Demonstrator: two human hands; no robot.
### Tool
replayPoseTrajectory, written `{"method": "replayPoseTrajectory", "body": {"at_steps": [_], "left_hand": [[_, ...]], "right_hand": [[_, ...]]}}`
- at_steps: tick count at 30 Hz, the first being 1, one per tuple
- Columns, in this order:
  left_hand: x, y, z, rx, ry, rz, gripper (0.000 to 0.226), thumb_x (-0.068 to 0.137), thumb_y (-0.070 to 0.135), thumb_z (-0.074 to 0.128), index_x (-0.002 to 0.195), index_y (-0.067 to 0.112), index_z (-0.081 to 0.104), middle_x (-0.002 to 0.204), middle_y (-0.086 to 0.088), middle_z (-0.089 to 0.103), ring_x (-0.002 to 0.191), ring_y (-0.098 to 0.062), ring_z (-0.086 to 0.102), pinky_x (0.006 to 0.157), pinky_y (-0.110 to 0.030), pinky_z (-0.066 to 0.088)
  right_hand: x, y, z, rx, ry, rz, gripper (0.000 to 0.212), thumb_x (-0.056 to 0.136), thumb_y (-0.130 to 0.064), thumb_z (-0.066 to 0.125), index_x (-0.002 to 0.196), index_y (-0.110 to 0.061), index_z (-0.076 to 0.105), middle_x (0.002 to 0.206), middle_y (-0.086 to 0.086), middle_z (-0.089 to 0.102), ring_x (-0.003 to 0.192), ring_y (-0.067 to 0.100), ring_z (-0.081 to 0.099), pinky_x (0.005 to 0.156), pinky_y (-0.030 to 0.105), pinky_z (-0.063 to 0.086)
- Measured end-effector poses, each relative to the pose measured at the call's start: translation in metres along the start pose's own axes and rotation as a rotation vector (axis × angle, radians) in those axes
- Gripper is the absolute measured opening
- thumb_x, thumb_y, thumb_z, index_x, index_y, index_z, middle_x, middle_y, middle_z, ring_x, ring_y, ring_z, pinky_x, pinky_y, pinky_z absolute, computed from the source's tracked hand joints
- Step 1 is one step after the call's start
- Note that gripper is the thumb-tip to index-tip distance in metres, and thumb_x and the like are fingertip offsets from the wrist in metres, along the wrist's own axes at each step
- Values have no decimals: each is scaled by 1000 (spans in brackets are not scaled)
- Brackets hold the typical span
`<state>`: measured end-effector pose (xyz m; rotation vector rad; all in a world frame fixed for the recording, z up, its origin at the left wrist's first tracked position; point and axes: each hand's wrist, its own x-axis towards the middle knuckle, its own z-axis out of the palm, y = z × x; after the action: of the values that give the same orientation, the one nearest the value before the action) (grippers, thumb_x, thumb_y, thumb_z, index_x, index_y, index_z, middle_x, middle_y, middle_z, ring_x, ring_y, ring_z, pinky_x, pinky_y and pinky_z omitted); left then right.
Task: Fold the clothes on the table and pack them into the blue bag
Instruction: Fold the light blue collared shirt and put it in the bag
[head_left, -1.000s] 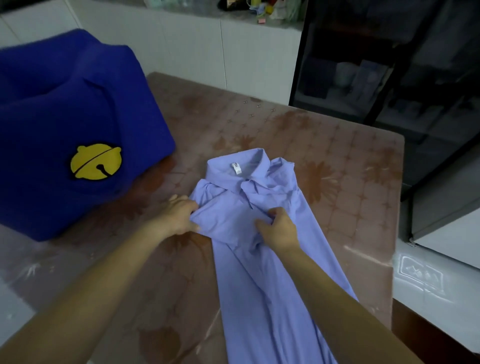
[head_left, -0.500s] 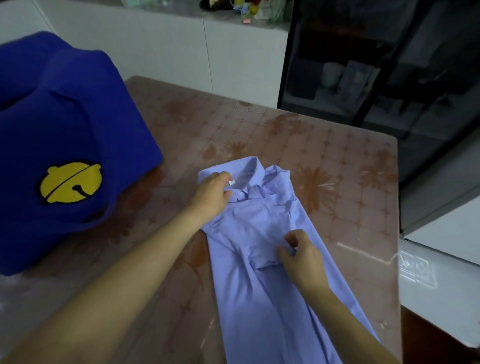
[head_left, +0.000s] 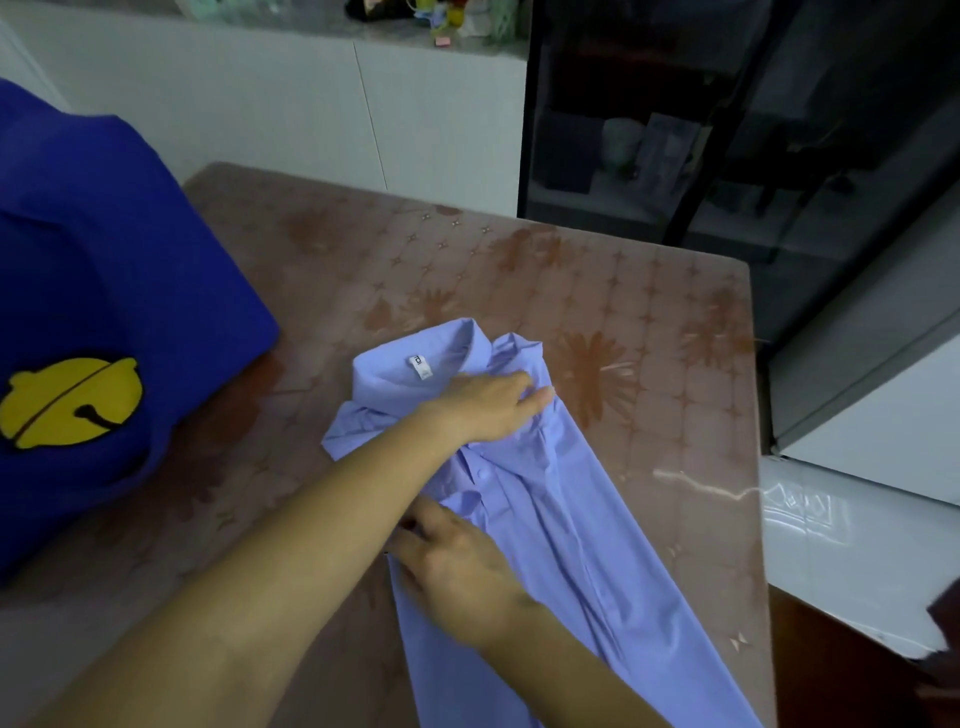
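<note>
My lilac shirt (head_left: 571, 519) lies folded narrow on the table (head_left: 649, 312), collar away from me, white label showing. My left hand (head_left: 488, 410), moved off the collar, presses flat just below it, fingers straight. My right hand (head_left: 457, 566) has crossed to the shirt's left edge; I cannot tell whether it grips. The blue bag (head_left: 130, 260) stands to the left, its inside hidden.

Head cam, fwd/down, close over table (head_left: 675, 312); single view.
</note>
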<state>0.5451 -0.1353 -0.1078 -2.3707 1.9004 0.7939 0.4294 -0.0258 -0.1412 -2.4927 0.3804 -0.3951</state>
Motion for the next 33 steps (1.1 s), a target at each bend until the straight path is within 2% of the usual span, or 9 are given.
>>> {"method": "replayPoseTrajectory", "body": {"at_steps": [3, 5, 9, 12, 17, 20, 23, 26, 33], "left_hand": [[-7, -20, -3, 32, -45, -72, 78, 90, 66, 8, 61, 21, 65, 72, 3, 66, 77, -19, 57, 86, -36, 38], [-15, -32, -6, 146, -20, -33, 76, 94, 59, 11, 41, 25, 54, 63, 2, 65, 75, -17, 55, 99, -43, 30], [-23, -28, -7, 74, 117, 14, 34, 98, 44, 30, 81, 26, 54, 85, 4, 55, 89, -20, 48, 97, -43, 34], [-31, -13, 4, -356, -90, 8, 57, 91, 64, 22, 111, 29, 63, 121, 8, 61, 114, -14, 54, 104, -35, 37], [-40, -29, -14, -495, -108, -145, 85, 88, 72, 18, 75, 8, 72, 65, -11, 69, 68, -22, 60, 76, -38, 53], [-51, -45, -20, -669, -246, -138, 78, 80, 74, 28, 70, 9, 71, 68, -10, 70, 69, -21, 63, 76, -33, 51], [-61, -47, -14, -606, -229, -125, 45, 93, 50, 42, 62, 20, 54, 55, 12, 55, 62, -5, 50, 66, -17, 37], [-68, -52, -12, -720, -219, -113, 41, 99, 39, 41, 68, 17, 58, 58, 12, 59, 64, -1, 53, 62, -10, 39], [-81, -54, -4, -463, -275, 49, 37, 76, 37, 76, 68, 11, 53, 62, 2, 44, 60, -11, 42, 62, -29, 35]], "right_hand": [[-1, 0, 2, 70, 99, 110, 18, 83, -26, 47, 93, -23, 62, 109, 12, 58, 68, 28, 64, 44, 25, 48], [-1, 2, 3, 120, 126, 209, 25, 81, -28, 43, 89, -20, 64, 105, 14, 59, 63, 30, 63, 45, 27, 51], [-3, 2, 0, 166, 20, 274, 47, 81, -31, 30, 95, -12, 71, 101, 12, 59, 80, 35, 63, 63, 40, 53], [-4, -3, 1, 153, 14, 170, 40, 80, -22, 35, 91, -18, 73, 96, 5, 64, 84, 29, 65, 62, 34, 55], [3, -5, -14, 324, 105, 241, 37, 79, -27, 38, 88, -21, 74, 93, -4, 67, 86, 14, 64, 75, 30, 51], [9, 0, -37, 520, 254, 322, 29, 81, -3, 54, 83, -25, 72, 82, -19, 63, 76, -6, 58, 72, 10, 42], [10, 10, -61, 673, 309, 463, 35, 84, 1, 60, 86, -34, 64, 69, -25, 62, 61, -2, 57, 63, 11, 42], [7, 21, -69, 781, 361, 572, 25, 85, 0, 64, 85, -25, 60, 56, -18, 56, 49, 3, 46, 53, 17, 41], [-5, 28, -76, 973, 431, 700, 20, 83, 0, 68, 87, -15, 56, 58, -9, 63, 53, 2, 56, 55, 15, 45]]}}
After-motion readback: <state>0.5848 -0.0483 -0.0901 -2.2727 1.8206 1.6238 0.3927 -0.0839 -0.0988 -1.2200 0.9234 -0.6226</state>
